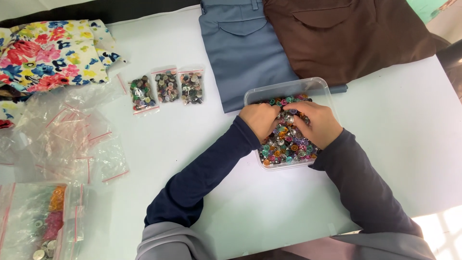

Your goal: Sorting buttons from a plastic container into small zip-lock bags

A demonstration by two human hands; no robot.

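Observation:
A clear plastic tub [284, 87] sits on the white table, full of mixed coloured buttons [288, 149]. Both my hands are down in the button pile. My left hand [260, 120] rests at the tub's left side with fingers curled into the buttons. My right hand [315, 123] lies over the middle, fingers bent and touching the pile close to the left hand's fingertips. Whether either hand pinches a single button is hidden by the fingers. Dark blue sleeves cover both forearms.
Three small zip bags of buttons [167, 86] lie in a row left of the tub. Folded blue trousers [245, 48] and brown trousers [346, 33] lie behind it. A floral cloth [48, 53] and several empty clear bags [72, 139] are at left; bagged buttons [45, 221] sit bottom left.

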